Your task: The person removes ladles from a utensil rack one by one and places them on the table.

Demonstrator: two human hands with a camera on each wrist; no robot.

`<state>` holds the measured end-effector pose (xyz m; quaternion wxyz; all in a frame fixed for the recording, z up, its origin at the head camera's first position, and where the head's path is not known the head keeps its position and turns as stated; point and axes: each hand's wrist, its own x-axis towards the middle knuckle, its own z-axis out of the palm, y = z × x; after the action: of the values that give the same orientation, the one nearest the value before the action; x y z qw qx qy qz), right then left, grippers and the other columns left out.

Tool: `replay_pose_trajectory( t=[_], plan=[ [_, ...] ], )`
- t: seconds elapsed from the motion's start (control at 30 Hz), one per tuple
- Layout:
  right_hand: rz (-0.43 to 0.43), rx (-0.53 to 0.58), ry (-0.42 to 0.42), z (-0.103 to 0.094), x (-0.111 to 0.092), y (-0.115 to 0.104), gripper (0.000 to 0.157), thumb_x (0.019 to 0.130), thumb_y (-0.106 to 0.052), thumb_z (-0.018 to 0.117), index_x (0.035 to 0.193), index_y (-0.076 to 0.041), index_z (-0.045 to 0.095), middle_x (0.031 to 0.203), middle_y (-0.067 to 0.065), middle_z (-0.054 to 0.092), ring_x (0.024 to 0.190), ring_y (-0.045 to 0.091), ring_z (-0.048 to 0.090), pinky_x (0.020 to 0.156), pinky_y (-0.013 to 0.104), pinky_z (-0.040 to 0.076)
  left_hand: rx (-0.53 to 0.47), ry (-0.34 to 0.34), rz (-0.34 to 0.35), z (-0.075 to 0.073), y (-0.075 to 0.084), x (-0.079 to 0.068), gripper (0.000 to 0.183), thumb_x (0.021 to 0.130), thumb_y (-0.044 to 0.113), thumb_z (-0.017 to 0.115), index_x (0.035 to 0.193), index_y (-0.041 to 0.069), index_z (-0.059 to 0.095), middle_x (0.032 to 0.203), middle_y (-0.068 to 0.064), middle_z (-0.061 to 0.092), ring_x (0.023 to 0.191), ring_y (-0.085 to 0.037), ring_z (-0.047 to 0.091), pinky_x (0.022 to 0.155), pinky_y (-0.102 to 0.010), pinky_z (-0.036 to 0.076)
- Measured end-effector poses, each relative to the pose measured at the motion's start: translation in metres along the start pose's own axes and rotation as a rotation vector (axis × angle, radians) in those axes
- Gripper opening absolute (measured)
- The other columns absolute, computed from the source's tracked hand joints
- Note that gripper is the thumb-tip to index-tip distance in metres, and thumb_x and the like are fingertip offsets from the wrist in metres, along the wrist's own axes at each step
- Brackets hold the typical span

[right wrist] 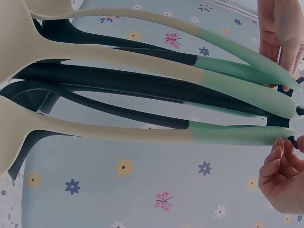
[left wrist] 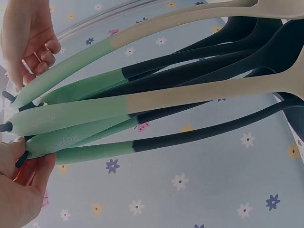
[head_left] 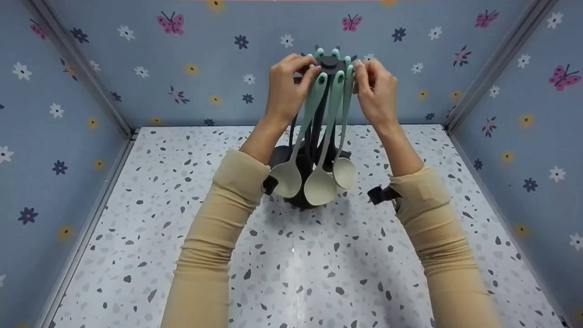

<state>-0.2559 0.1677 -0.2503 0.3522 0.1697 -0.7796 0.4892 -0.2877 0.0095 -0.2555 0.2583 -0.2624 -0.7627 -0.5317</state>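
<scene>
A black utensil stand with a ring of hooks stands upright, hung with several kitchen utensils with mint-green handles. Two large beige ladles and a smaller beige spoon face front; black-headed utensils hang behind, partly hidden. My left hand is at the stand's left, its thumb and fingers pinching the green handle end of a black-shafted utensil by its hook. At the right side, my right hand pinches the top of the small spoon's green handle at its hook.
The stand sits on a white speckled tabletop, close to the blue flowered back wall. Matching side panels rise left and right. A black strap piece sticks out from the right sleeve.
</scene>
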Motion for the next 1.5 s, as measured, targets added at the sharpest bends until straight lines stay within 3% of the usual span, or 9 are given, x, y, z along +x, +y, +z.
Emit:
replay_pose_trajectory(
  t=[0.2, 0.33, 0.53, 0.63, 0.83, 1.13, 1.3, 1.5],
  plan=[
    [0.062, 0.071, -0.001, -0.006, -0.012, 0.021, 0.016, 0.093, -0.010, 0.047, 0.080, -0.003, 0.054, 0.066, 0.010, 0.055, 0.056, 0.014, 0.050, 0.050, 0.019, 0.041, -0.033, 0.025, -0.022, 0.002, 0.000, 0.001, 0.015, 0.084, 0.011, 0.060, 0.091, -0.002, 0.066, 0.088, -0.009, 0.061, 0.077, -0.010, 0.055, 0.065, -0.014, 0.049],
    [0.048, 0.091, -0.023, -0.010, -0.026, 0.034, 0.014, 0.092, -0.007, 0.047, 0.087, 0.003, 0.055, 0.075, 0.017, 0.059, 0.061, 0.019, 0.053, 0.050, 0.019, 0.043, -0.041, 0.037, -0.004, 0.003, -0.002, 0.000, 0.016, 0.084, 0.010, 0.060, 0.091, -0.003, 0.066, 0.087, -0.009, 0.061, 0.077, -0.011, 0.055, 0.064, -0.015, 0.049],
    [0.009, 0.047, -0.108, -0.008, -0.049, 0.048, 0.017, 0.088, -0.003, 0.053, 0.096, 0.012, 0.053, 0.087, 0.019, 0.060, 0.070, 0.020, 0.057, 0.055, 0.024, 0.048, -0.042, 0.042, -0.011, 0.004, -0.004, -0.001, 0.015, 0.085, 0.011, 0.060, 0.091, -0.002, 0.066, 0.088, -0.008, 0.060, 0.077, -0.010, 0.056, 0.065, -0.014, 0.049],
    [0.031, 0.034, -0.154, -0.006, -0.059, 0.054, 0.021, 0.085, -0.001, 0.057, 0.100, 0.013, 0.053, 0.091, 0.020, 0.060, 0.078, 0.024, 0.058, 0.060, 0.025, 0.048, -0.042, 0.053, 0.010, 0.004, -0.004, -0.002, 0.016, 0.085, 0.011, 0.059, 0.091, -0.002, 0.066, 0.088, -0.009, 0.060, 0.078, -0.010, 0.056, 0.065, -0.015, 0.049],
    [0.093, 0.033, -0.217, -0.002, -0.076, 0.068, 0.029, 0.080, 0.000, 0.063, 0.103, 0.013, 0.052, 0.096, 0.021, 0.058, 0.086, 0.031, 0.058, 0.069, 0.032, 0.049, -0.054, 0.049, -0.020, 0.004, -0.003, -0.003, 0.015, 0.085, 0.011, 0.059, 0.091, -0.001, 0.066, 0.089, -0.008, 0.060, 0.078, -0.010, 0.056, 0.066, -0.015, 0.049],
    [0.147, 0.106, -0.244, 0.007, -0.098, 0.090, 0.033, 0.075, 0.004, 0.067, 0.103, 0.012, 0.051, 0.097, 0.022, 0.058, 0.086, 0.033, 0.058, 0.071, 0.040, 0.050, -0.042, 0.077, 0.053, 0.005, -0.004, -0.004, 0.015, 0.085, 0.011, 0.059, 0.090, -0.002, 0.066, 0.087, -0.008, 0.060, 0.077, -0.009, 0.057, 0.064, -0.016, 0.049],
    [0.152, 0.149, -0.238, 0.012, -0.107, 0.099, 0.032, 0.075, 0.005, 0.067, 0.101, 0.013, 0.051, 0.095, 0.023, 0.058, 0.084, 0.038, 0.058, 0.070, 0.036, 0.051, -0.055, 0.065, 0.027, 0.004, -0.003, -0.004, 0.016, 0.086, 0.012, 0.058, 0.090, -0.001, 0.066, 0.088, -0.008, 0.060, 0.078, -0.011, 0.057, 0.065, -0.017, 0.049],
    [0.125, 0.171, -0.193, 0.018, -0.116, 0.106, 0.025, 0.077, 0.007, 0.063, 0.098, 0.014, 0.052, 0.091, 0.025, 0.059, 0.080, 0.034, 0.059, 0.066, 0.024, 0.051, -0.072, 0.061, 0.018, 0.003, -0.004, -0.005, 0.017, 0.086, 0.013, 0.058, 0.091, -0.001, 0.065, 0.087, -0.008, 0.060, 0.079, -0.012, 0.057, 0.065, -0.017, 0.050]
  ],
)
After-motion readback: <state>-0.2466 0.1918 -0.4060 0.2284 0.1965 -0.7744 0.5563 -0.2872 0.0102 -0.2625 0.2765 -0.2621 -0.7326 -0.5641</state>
